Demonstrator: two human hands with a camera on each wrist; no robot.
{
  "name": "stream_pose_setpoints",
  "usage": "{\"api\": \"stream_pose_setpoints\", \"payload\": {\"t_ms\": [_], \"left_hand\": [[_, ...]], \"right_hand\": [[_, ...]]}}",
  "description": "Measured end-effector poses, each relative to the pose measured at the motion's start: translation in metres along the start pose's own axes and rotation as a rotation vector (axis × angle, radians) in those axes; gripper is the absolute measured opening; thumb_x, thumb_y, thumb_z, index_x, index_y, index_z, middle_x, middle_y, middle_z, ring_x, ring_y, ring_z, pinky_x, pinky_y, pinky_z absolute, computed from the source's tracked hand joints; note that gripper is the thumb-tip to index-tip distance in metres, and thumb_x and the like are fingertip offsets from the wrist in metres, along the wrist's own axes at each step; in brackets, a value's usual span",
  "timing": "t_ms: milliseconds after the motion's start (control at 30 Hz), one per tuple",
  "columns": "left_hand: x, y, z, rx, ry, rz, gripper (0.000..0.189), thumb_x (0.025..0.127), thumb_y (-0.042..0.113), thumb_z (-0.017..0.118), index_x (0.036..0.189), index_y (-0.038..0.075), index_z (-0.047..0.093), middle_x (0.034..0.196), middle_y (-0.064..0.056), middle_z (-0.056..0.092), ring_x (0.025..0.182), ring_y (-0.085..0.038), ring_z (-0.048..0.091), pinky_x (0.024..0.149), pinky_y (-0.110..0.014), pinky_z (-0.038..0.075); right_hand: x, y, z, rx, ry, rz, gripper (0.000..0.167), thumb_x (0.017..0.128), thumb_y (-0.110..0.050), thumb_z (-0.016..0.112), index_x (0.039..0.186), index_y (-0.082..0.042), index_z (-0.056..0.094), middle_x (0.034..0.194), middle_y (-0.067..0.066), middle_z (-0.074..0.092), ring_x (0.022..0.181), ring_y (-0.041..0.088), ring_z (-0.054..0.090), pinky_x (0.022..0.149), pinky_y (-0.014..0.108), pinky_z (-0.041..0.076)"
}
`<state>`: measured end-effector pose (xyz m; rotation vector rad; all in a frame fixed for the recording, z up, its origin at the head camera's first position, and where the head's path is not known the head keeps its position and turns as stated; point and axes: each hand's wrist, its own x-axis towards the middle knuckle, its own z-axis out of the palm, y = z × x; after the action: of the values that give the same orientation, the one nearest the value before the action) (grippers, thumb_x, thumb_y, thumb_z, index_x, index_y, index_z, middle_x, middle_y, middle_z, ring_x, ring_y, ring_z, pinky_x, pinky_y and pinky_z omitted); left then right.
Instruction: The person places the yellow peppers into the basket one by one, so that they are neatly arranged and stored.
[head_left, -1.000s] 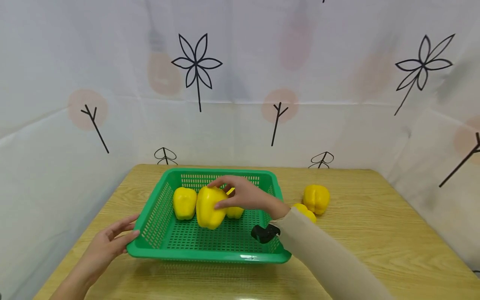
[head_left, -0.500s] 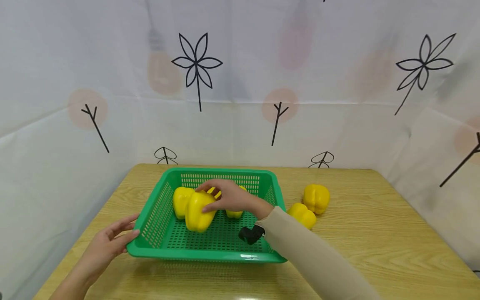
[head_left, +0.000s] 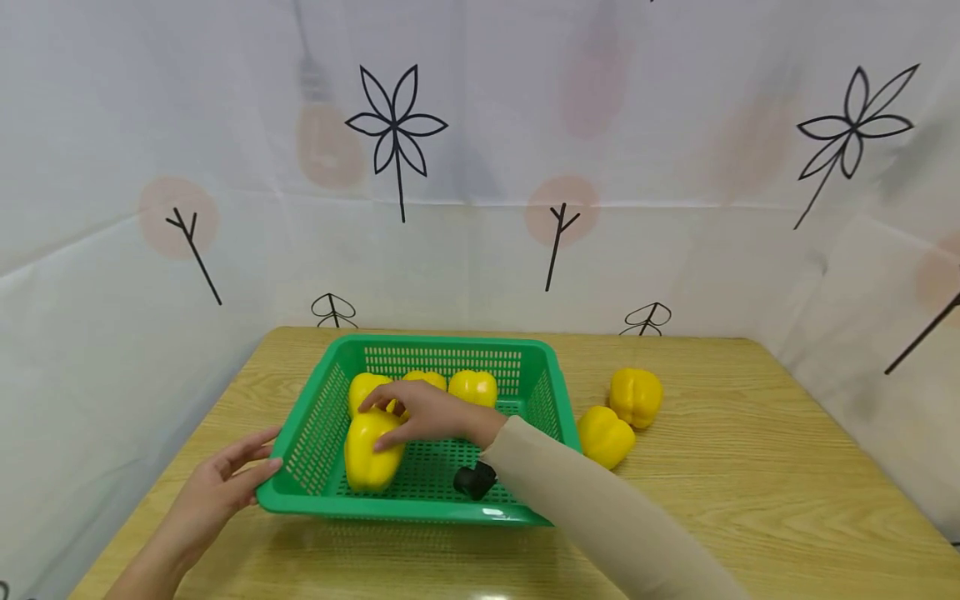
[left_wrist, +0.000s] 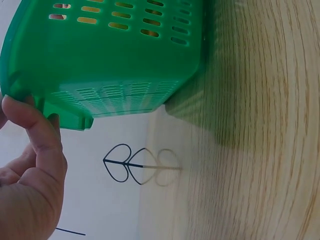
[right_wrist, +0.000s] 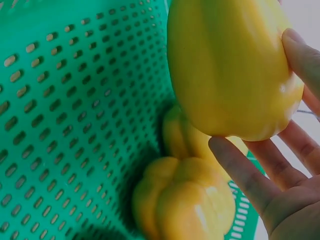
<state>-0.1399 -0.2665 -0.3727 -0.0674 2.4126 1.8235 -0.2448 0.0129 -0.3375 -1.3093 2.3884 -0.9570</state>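
A green slotted basket [head_left: 420,510] stands on the wooden table. My right hand [head_left: 420,412] reaches into it and grips a yellow bell pepper [head_left: 369,450] low at the basket's front left. The right wrist view shows that pepper [right_wrist: 230,70] held between thumb and fingers [right_wrist: 245,175] just over the basket floor [right_wrist: 65,115], with another pepper [right_wrist: 185,200] lying behind it. Three more yellow peppers [head_left: 472,387] lie along the basket's back wall. My left hand [head_left: 225,483] rests with straight fingers against the basket's front left corner, its thumb [left_wrist: 37,130] at the rim [left_wrist: 115,55].
Two yellow peppers [head_left: 636,397] [head_left: 603,435] lie on the table just right of the basket. A patterned white sheet walls in the table at the back and both sides. Bare wood stretches right of the peppers and in front of the basket.
My right hand has carried the pepper leftward and down toward the basket's front left. The peppers at the back are now uncovered. The left hand has stayed at the corner.
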Motion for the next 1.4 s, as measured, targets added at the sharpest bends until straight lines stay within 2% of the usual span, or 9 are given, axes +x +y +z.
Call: {"api": "stream_pose_setpoints", "payload": {"t_ms": [267, 433, 633, 800, 1067, 1267, 1400], "left_hand": [[0.000, 0.002, 0.001, 0.009, 0.002, 0.001, 0.063, 0.094, 0.029, 0.057, 0.146, 0.006, 0.030, 0.136, -0.019, 0.034, 0.086, -0.013, 0.060, 0.072, -0.031, 0.051], [0.000, 0.003, 0.001, 0.009, -0.001, 0.009, 0.062, 0.095, 0.028, 0.057, 0.146, 0.005, 0.030, 0.136, -0.019, 0.034, 0.086, -0.012, 0.060, 0.072, -0.031, 0.051], [-0.001, 0.004, 0.002, 0.002, 0.000, 0.009, 0.062, 0.094, 0.028, 0.057, 0.145, 0.005, 0.030, 0.137, -0.020, 0.033, 0.087, -0.012, 0.060, 0.072, -0.031, 0.051], [-0.001, 0.004, 0.002, 0.002, 0.004, 0.003, 0.062, 0.094, 0.028, 0.057, 0.145, 0.005, 0.030, 0.137, -0.019, 0.033, 0.087, -0.012, 0.060, 0.073, -0.031, 0.051], [-0.001, 0.004, 0.001, 0.003, 0.003, -0.005, 0.062, 0.094, 0.029, 0.057, 0.145, 0.005, 0.031, 0.137, -0.019, 0.033, 0.087, -0.013, 0.059, 0.073, -0.031, 0.051], [-0.001, 0.002, 0.001, 0.001, 0.007, -0.002, 0.061, 0.094, 0.028, 0.057, 0.145, 0.005, 0.032, 0.137, -0.020, 0.033, 0.088, -0.012, 0.060, 0.072, -0.030, 0.051], [-0.001, 0.001, 0.002, -0.003, 0.010, -0.005, 0.061, 0.094, 0.028, 0.057, 0.145, 0.005, 0.031, 0.137, -0.020, 0.034, 0.086, -0.013, 0.059, 0.072, -0.030, 0.051]], "right_hand": [[0.009, -0.001, 0.011, -0.077, -0.082, 0.021, 0.046, 0.082, -0.029, 0.072, 0.123, -0.015, 0.057, 0.121, -0.001, 0.056, 0.108, 0.008, 0.050, 0.087, 0.018, 0.041], [0.008, 0.000, 0.012, -0.100, -0.151, 0.098, 0.049, 0.081, -0.031, 0.074, 0.124, -0.019, 0.056, 0.118, 0.001, 0.056, 0.103, 0.009, 0.051, 0.085, 0.019, 0.042], [0.004, 0.005, 0.007, -0.043, -0.216, 0.152, 0.057, 0.078, -0.013, 0.077, 0.129, -0.023, 0.053, 0.118, -0.001, 0.055, 0.092, 0.008, 0.053, 0.078, 0.020, 0.044], [0.006, 0.005, 0.007, -0.069, -0.191, 0.120, 0.055, 0.079, -0.010, 0.075, 0.128, -0.022, 0.053, 0.118, 0.000, 0.055, 0.094, 0.009, 0.053, 0.079, 0.019, 0.044], [0.014, -0.003, 0.014, -0.123, -0.159, 0.045, 0.052, 0.081, -0.010, 0.074, 0.128, -0.015, 0.053, 0.121, 0.002, 0.055, 0.103, 0.009, 0.054, 0.086, 0.017, 0.042], [0.009, -0.003, 0.010, -0.059, -0.126, 0.060, 0.048, 0.082, -0.007, 0.072, 0.127, -0.012, 0.054, 0.122, 0.003, 0.056, 0.105, 0.012, 0.056, 0.083, 0.018, 0.044], [0.000, -0.004, 0.002, -0.018, -0.087, 0.014, 0.044, 0.082, -0.004, 0.071, 0.123, -0.008, 0.057, 0.121, 0.005, 0.057, 0.105, 0.015, 0.056, 0.083, 0.021, 0.046]]}}
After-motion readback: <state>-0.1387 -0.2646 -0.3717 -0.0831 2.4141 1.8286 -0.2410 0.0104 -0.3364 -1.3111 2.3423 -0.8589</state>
